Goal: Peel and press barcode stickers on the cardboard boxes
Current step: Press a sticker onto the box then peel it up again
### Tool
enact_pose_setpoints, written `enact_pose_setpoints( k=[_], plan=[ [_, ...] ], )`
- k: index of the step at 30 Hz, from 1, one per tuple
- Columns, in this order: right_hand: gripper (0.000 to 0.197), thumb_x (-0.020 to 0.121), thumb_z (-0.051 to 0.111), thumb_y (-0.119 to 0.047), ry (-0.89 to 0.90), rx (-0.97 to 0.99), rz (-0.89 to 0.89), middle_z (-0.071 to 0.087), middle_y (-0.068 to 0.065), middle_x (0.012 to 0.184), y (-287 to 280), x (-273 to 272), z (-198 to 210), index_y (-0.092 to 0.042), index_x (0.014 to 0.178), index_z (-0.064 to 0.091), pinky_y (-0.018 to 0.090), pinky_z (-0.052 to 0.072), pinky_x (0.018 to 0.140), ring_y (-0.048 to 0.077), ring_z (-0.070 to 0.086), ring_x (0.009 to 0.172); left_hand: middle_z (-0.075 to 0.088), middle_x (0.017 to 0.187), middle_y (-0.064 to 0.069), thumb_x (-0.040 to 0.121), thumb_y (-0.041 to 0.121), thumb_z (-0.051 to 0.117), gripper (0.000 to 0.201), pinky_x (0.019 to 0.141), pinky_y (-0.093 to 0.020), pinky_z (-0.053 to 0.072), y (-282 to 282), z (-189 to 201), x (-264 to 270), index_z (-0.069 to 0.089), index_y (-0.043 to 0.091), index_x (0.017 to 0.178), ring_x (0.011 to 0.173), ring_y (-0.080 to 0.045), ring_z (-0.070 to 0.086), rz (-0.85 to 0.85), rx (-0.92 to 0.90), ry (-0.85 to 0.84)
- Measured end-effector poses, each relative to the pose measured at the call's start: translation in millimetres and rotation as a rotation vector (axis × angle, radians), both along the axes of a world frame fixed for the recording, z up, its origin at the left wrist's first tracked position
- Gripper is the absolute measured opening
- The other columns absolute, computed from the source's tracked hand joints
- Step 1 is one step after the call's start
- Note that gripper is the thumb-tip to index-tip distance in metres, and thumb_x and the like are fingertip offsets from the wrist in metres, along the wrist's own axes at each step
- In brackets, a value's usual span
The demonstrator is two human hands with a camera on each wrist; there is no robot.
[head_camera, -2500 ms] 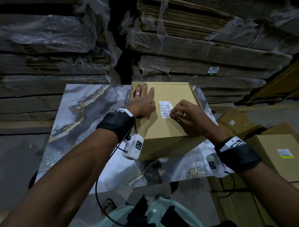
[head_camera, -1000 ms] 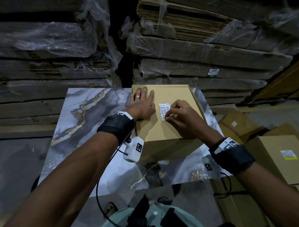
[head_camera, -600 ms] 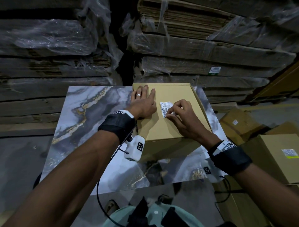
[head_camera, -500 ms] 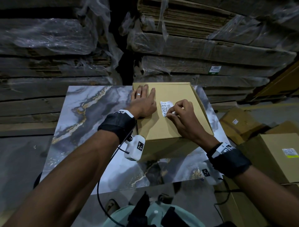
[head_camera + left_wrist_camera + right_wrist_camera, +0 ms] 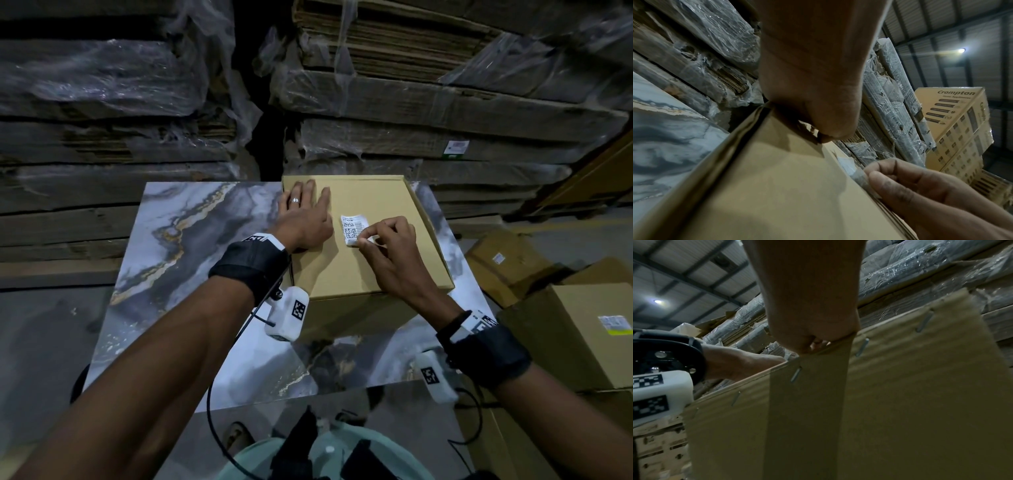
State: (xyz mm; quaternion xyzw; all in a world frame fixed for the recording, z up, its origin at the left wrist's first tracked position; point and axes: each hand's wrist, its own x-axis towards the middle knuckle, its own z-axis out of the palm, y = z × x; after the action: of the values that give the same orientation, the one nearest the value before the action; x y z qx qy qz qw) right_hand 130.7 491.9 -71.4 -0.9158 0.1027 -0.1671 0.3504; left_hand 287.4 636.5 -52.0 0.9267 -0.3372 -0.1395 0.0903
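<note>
A tan cardboard box [image 5: 376, 198] lies on the marble table [image 5: 191, 240]. A white barcode sticker [image 5: 352, 226] sits on the box top, its upper end slightly wrinkled. My left hand [image 5: 305, 219] lies flat on the left part of the box, fingers straight, a ring on one finger. My right hand [image 5: 364, 238] has curled fingers and pinches the sticker's lower right corner with thumb and forefinger. In the left wrist view the right hand [image 5: 910, 186] shows at the sticker's edge on the box [image 5: 777, 186]. The right wrist view shows the box's stapled side [image 5: 920, 386].
Stacks of plastic-wrapped flat cardboard [image 5: 411, 102] rise just behind the table. Labelled cardboard boxes [image 5: 582, 329] stand on the floor to the right. A printed Crompton carton [image 5: 953, 123] stands farther right. The table's left half [image 5: 164, 274] is bare marble.
My right hand has moved left onto the sticker's lower right part and covers it, fingers working at the corner. The left hand has stayed flat on the box.
</note>
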Motion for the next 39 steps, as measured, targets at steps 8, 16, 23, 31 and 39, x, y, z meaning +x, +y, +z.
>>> enact_pose_setpoints(
  k=[8, 16, 23, 31, 39],
  plan=[
    [0.018, 0.090, 0.077, -0.034, -0.023, -0.243, 0.132, 0.054, -0.003, 0.108, -8, 6, 12, -0.022, 0.103, 0.075, 0.028, 0.038, 0.086, 0.015, 0.043, 0.108, -0.010, 0.169, -0.012, 0.105, 0.035, 0.026, 0.062, 0.124, -0.050, -0.005, 0, -1, 1, 0.003, 0.022, 0.162, 0.155, -0.030, -0.011, -0.001, 0.002, -0.008],
    [0.015, 0.094, 0.073, -0.031, -0.111, -0.206, 0.070, 0.051, -0.006, 0.099, -4, 10, 0, -0.016, 0.095, 0.070, 0.041, 0.051, 0.076, 0.016, 0.048, 0.099, -0.009, 0.169, -0.011, 0.105, 0.036, 0.027, 0.062, 0.124, -0.050, -0.004, 0, -3, 1, 0.003, 0.022, 0.161, 0.155, -0.030, -0.010, -0.001, -0.006, -0.014],
    [0.024, 0.096, 0.067, -0.041, -0.132, -0.104, 0.012, 0.049, -0.004, 0.099, -3, 10, -2, -0.018, 0.092, 0.067, 0.048, 0.056, 0.074, 0.022, 0.052, 0.100, -0.006, 0.169, -0.012, 0.105, 0.034, 0.028, 0.062, 0.123, -0.049, -0.004, -1, -2, 0, 0.006, 0.021, 0.161, 0.155, -0.030, -0.007, 0.004, -0.011, -0.025],
    [0.021, 0.101, 0.059, -0.035, -0.123, -0.136, -0.067, 0.045, -0.004, 0.103, 1, 11, -2, -0.015, 0.096, 0.061, 0.048, 0.057, 0.074, 0.020, 0.050, 0.101, -0.007, 0.169, -0.012, 0.104, 0.035, 0.028, 0.062, 0.123, -0.048, -0.004, 0, -1, 1, 0.006, 0.022, 0.161, 0.155, -0.030, -0.007, 0.007, -0.007, -0.022],
    [0.012, 0.103, 0.058, -0.023, -0.041, -0.152, -0.135, 0.047, 0.003, 0.103, 6, 13, 1, -0.012, 0.097, 0.059, 0.024, 0.034, 0.071, 0.020, 0.045, 0.097, -0.010, 0.169, -0.012, 0.106, 0.035, 0.026, 0.062, 0.124, -0.049, -0.005, 1, 1, 0, 0.003, 0.021, 0.162, 0.155, -0.030, -0.010, 0.000, -0.008, -0.011]
  ],
)
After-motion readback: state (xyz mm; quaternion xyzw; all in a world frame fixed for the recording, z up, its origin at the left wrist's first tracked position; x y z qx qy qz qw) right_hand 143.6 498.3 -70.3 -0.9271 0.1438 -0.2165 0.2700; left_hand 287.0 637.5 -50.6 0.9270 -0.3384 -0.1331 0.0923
